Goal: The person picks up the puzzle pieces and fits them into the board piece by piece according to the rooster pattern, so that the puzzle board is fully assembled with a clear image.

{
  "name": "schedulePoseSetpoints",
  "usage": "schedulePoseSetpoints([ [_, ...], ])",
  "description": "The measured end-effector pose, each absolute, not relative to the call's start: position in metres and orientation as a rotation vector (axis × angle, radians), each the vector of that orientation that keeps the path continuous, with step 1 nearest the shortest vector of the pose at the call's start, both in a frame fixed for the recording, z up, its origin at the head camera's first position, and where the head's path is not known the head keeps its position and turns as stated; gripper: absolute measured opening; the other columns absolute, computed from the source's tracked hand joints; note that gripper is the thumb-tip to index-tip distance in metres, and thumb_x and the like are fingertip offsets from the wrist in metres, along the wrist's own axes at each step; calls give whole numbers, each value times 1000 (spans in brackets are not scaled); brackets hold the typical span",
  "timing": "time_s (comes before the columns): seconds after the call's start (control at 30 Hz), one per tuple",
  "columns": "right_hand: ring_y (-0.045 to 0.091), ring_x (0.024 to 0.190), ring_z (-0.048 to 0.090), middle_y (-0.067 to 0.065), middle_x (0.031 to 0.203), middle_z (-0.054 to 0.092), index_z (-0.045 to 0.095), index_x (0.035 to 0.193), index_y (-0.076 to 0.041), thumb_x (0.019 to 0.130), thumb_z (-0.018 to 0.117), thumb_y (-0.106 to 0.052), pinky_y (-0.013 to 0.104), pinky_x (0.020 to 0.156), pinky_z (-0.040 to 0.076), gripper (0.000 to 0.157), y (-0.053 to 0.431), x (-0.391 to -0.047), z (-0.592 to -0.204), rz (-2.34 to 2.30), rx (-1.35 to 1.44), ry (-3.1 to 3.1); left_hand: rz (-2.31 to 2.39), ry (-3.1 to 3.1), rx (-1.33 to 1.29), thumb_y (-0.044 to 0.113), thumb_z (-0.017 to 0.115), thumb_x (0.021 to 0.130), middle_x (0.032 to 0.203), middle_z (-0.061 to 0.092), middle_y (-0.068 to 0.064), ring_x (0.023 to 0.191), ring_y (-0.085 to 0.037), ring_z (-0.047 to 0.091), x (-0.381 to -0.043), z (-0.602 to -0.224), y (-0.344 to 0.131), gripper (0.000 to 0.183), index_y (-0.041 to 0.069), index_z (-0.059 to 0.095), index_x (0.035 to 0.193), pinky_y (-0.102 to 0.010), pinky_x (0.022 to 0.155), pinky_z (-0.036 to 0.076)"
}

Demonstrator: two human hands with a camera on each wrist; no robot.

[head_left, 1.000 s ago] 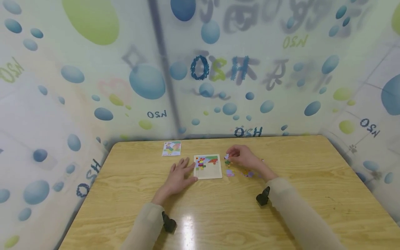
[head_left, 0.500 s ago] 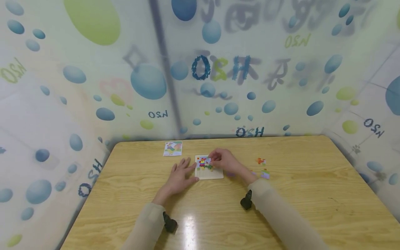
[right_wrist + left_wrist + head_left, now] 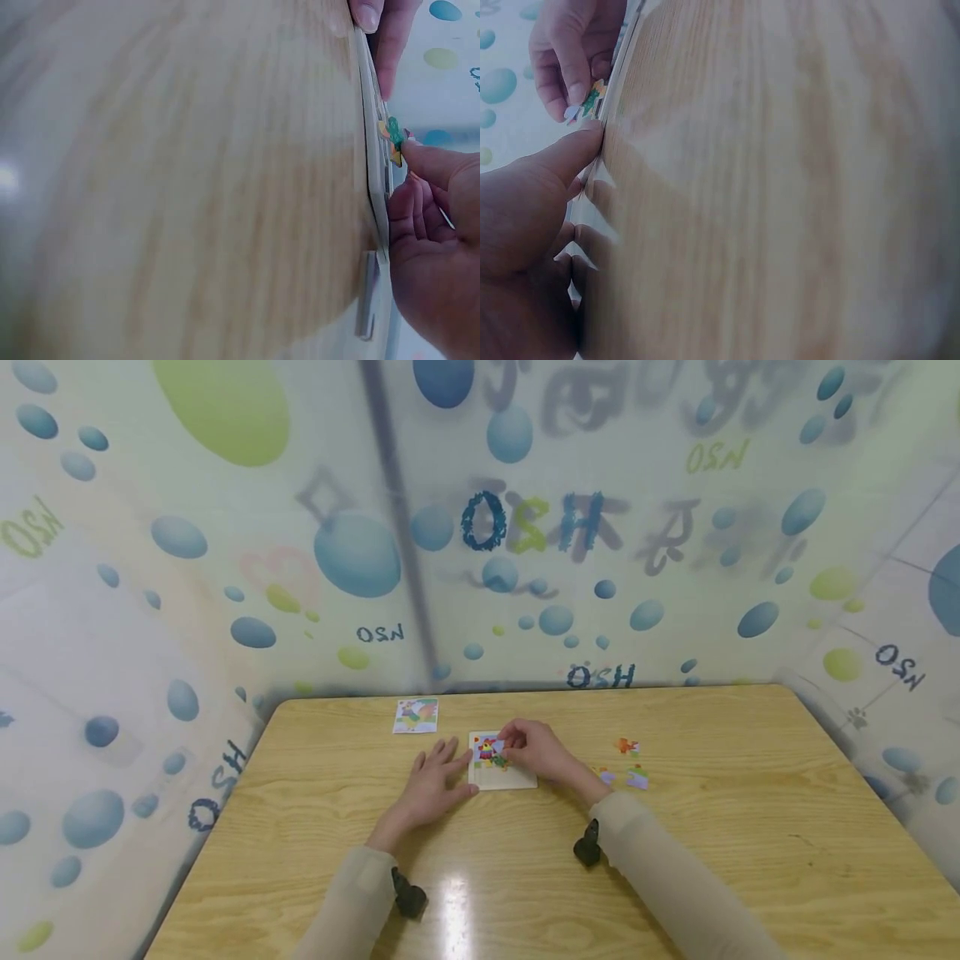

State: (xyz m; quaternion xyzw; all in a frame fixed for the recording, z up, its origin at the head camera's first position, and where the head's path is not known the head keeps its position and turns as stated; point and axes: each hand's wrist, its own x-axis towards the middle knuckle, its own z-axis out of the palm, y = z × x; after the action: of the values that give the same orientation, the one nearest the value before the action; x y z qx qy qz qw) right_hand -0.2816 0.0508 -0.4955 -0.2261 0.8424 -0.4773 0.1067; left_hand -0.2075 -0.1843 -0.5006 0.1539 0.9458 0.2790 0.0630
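Nearest: two beige sleeves (image 3: 348, 893), each w/ a blk wrist device (image 3: 408, 895) at the cuff, over the wood-grain surface (image 3: 525, 877). Next, L hand (image 3: 427, 785) rests on the surface, fingers spread, no pinch; thumb + index tips touch L edge of the puzzle tray (image 3: 517, 779). R hand (image 3: 543, 752) is over the tray's R part, its grip pinching a small pale puzzle pc (image 3: 572, 114) btwn thumb & fingers; pc is at the tray, mostly hidden, can't tell if seated. Just beside the pinch, a green/yellow patch (image 3: 395, 131); can't tell if same pc. Colorful figure pic (image 3: 486, 749) shows in tray's upper L. R of tray, loose on surface: two purple pcs (image 3: 637, 777), then, a bit farther, an orange pc (image 3: 627, 746). Farther, upper L of tray: picture card (image 3: 416, 716), flat nr far edge. Behind: pale wall (image 3: 315, 635) w/ blue + green bubbles, lettering.
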Motion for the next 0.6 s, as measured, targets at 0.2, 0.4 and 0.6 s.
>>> schedulePoseSetpoints([
  [0.2,16,81,57,3,90,64,70,112,-1,93,72,-2,29,72,49,19,48,-282,-497,-1337,-630,2514,854,2864,482,36,68,99,165,24,-24,153,-44,14,-206,-498,-184,64,6,48,152,-64,121,4],
  [0.4,18,82,56,5,91,62,70,111,0,94,71,-1,31,73,48,17,44,-283,-492,-1245,-619,2540,857,2867,479,35,68,100,165,24,-24,154,-44,13,-207,-497,-183,64,5,48,152,-63,121,4],
  [0.6,19,87,54,6,96,58,70,109,-1,95,71,-4,32,76,49,14,40,-282,-489,-1143,-600,2586,853,2873,483,35,68,99,165,25,-24,154,-44,14,-207,-498,-183,63,5,49,152,-64,121,5],
])
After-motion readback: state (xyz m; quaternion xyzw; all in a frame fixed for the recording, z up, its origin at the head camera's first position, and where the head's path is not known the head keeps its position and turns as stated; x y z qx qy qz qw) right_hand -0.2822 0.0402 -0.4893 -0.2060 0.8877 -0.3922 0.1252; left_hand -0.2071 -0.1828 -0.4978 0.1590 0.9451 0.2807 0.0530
